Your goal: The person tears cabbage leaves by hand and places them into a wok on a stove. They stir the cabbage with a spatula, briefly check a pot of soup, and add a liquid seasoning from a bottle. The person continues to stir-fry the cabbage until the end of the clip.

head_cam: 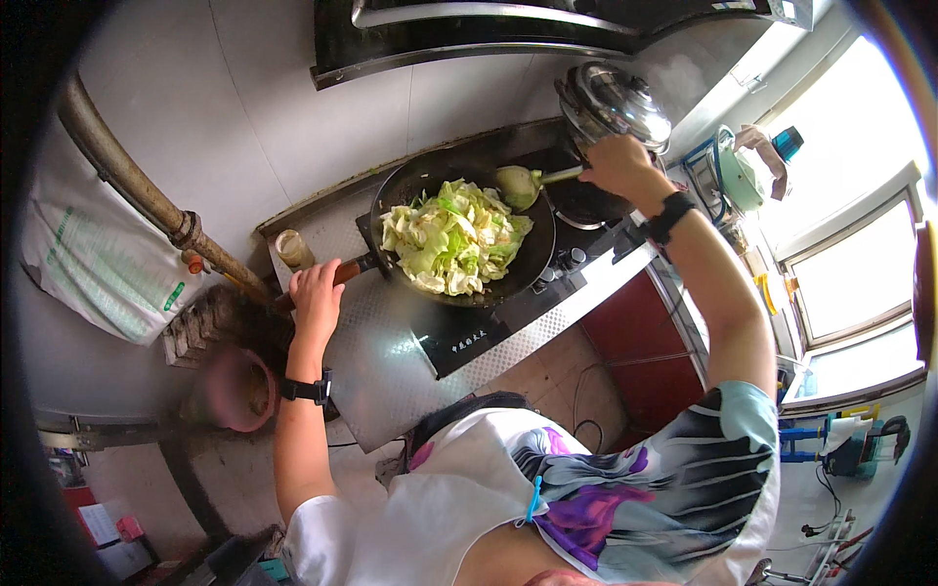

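Note:
Chopped cabbage (pixel 454 238) is heaped in a dark wok (pixel 538 275) on the stove. My left hand (pixel 316 293) is closed around the wok's wooden handle (pixel 353 269), to the left of the pan. With my right hand (pixel 623 168) I hold the pale handle of a ladle or turner; its head, with a piece of cabbage (pixel 519 187) by it, lies at the wok's right side. Behind that hand stands a steel pot with a shiny lid (pixel 614 95). The lower part of the tool is partly hidden by the cabbage.
A glass jar (pixel 293 249) stands on the metal counter (pixel 366 359) near the left wall. Stove knobs (pixel 571 258) line the front edge. A range hood (pixel 476 29) hangs above. A rack with a green bowl (pixel 744 179) sits by the window, and a pink bucket (pixel 242 388) is at lower left.

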